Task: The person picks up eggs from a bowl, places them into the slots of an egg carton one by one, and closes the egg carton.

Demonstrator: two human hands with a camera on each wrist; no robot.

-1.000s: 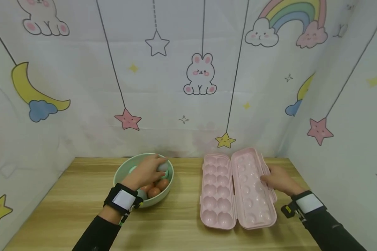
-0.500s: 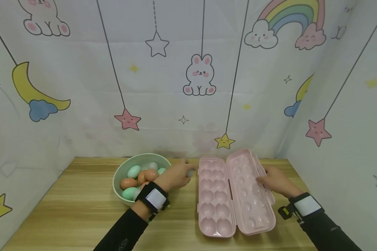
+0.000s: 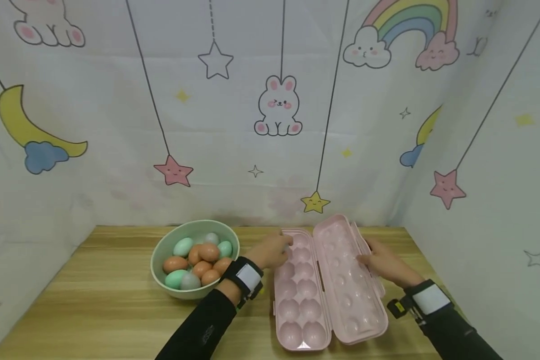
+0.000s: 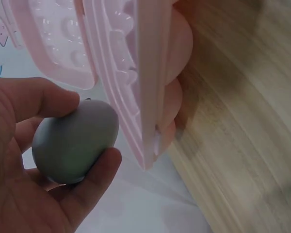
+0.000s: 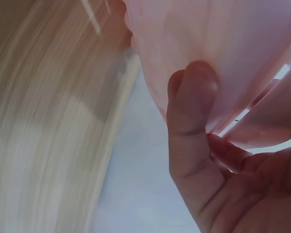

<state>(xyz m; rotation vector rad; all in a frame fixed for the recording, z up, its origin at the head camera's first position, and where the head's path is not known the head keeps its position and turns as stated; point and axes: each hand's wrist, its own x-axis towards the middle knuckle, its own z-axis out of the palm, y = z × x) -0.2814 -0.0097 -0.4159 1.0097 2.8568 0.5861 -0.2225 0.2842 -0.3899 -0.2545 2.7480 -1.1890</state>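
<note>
Pinched between the thumb and fingers of my left hand (image 3: 270,251) is a grey egg (image 4: 75,141), hidden behind the hand in the head view. That hand is over the far left end of a pink plastic egg box (image 3: 275,320), which lies open on the table with its cups bare. My right hand (image 3: 387,262) grips the outer edge of the box's lid (image 3: 348,285), thumb on one face in the right wrist view (image 5: 191,102). The lid leans up to the right of the cups.
Left of the egg box stands a pale green bowl (image 3: 158,280) holding brown, mint and grey eggs (image 3: 209,252). The wooden table (image 3: 94,305) meets a printed cloth backdrop (image 3: 225,200) behind and at both sides.
My left hand has moved right, out of the bowl to the egg box, carrying the grey egg. The box and lid have shifted slightly left and nearer, with my right hand still gripping the lid.
</note>
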